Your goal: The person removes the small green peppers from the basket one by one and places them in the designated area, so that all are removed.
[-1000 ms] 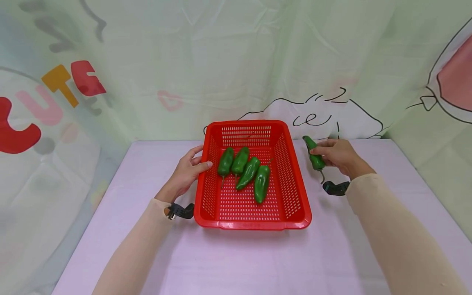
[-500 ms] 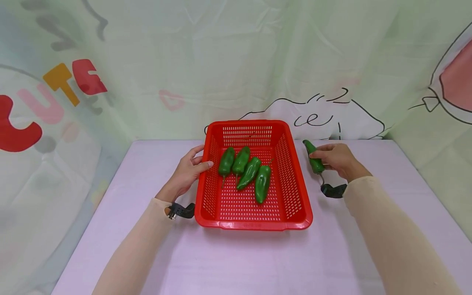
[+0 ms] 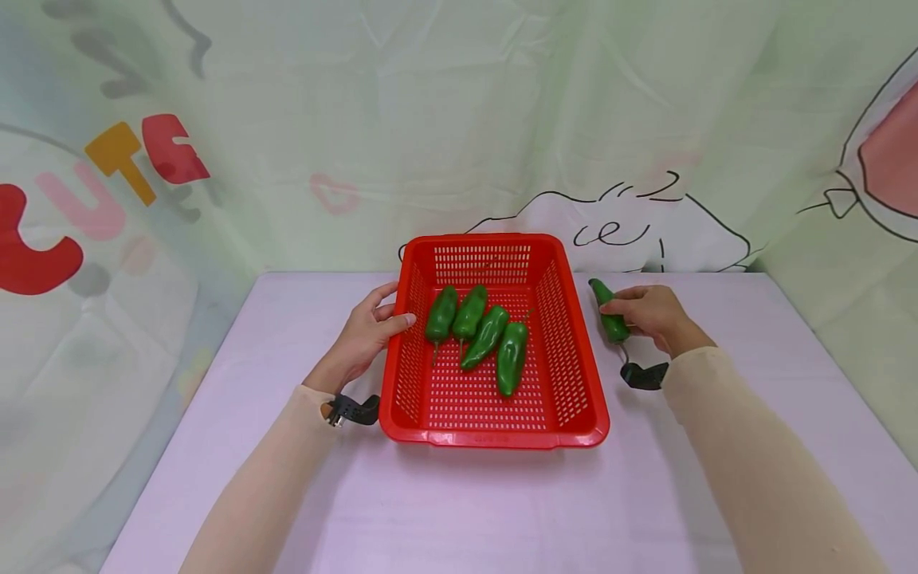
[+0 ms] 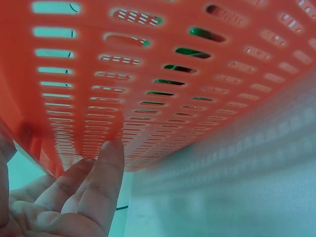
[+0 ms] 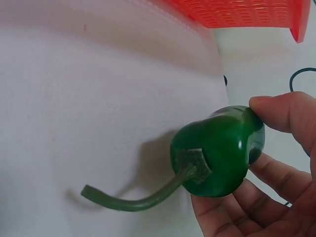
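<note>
A red plastic basket (image 3: 488, 438) with slotted walls stands in the middle of the table. My left hand (image 3: 362, 335) holds its left rim, thumb over the edge and the other fingers against the outer wall (image 4: 163, 106). Several green peppers lie inside, among them a rightmost pepper (image 3: 511, 359) with its tip toward me. To the right of the basket, my right hand (image 3: 653, 315) pinches another green pepper (image 5: 217, 148) between thumb and fingers. This pepper's curved stem (image 5: 143, 201) points toward me. Its shadow falls close by; whether it touches the table I cannot tell.
The table (image 3: 459, 510) has a pale lilac cover. A printed cloth backdrop (image 3: 459, 119) hangs along its far edge and both sides. Dark wrist-camera mounts sit on the left wrist (image 3: 355, 410) and the right wrist (image 3: 643, 375).
My right hand has come down and slightly toward me with the green pepper still pinched. The left hand, the basket and the peppers inside stay in place.
</note>
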`<state>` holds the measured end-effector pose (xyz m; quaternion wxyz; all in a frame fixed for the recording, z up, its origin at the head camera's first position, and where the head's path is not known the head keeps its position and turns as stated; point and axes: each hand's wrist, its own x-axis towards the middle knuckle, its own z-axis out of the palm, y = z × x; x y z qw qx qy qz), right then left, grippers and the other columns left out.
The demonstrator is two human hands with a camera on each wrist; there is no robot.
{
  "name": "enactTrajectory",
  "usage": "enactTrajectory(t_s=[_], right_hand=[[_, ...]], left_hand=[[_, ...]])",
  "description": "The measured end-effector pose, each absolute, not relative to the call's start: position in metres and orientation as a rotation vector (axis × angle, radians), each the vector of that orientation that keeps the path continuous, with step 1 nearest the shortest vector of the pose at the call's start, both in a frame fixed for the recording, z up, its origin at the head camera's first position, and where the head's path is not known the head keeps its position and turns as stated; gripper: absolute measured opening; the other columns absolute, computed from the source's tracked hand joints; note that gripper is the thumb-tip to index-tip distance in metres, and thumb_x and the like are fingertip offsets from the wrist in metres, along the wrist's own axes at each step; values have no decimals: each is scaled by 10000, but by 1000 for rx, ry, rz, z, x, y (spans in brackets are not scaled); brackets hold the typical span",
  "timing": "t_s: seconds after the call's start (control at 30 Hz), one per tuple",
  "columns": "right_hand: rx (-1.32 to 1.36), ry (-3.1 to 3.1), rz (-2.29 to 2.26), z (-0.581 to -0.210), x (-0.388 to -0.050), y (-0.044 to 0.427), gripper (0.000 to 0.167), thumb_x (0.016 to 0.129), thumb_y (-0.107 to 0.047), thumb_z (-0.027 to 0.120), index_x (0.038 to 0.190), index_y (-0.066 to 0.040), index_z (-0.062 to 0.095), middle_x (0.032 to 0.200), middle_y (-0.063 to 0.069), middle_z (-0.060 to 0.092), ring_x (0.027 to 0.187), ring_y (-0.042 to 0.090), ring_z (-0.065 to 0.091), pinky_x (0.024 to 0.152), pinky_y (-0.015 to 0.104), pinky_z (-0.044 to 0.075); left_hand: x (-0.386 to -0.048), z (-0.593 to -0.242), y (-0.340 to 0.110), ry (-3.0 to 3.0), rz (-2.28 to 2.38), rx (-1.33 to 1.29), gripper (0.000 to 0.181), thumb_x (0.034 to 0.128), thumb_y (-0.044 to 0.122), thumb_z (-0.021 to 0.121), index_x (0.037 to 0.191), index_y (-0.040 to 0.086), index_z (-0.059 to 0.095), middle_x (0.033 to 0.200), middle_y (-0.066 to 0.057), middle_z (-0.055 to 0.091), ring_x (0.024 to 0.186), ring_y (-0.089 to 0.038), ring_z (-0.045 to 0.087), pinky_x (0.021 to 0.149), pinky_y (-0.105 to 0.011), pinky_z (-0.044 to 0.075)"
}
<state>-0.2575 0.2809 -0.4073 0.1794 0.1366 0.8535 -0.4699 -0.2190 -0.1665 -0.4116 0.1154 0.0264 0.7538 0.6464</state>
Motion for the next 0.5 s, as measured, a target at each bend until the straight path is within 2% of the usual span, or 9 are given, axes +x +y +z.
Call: enactTrajectory(t_s=[0.5], right_hand=[[426,2439,-1292,-412,-257,278,684,1010,-293,652,1522,87,405,1507,333,379,1271,414,470,1159,536,441]], left_hand=[[-219,-413,-167,2214,1884,66,749,1003,197,704,1638,224,308,1485,-144,585,1198,-332,693,922,-438,612]])
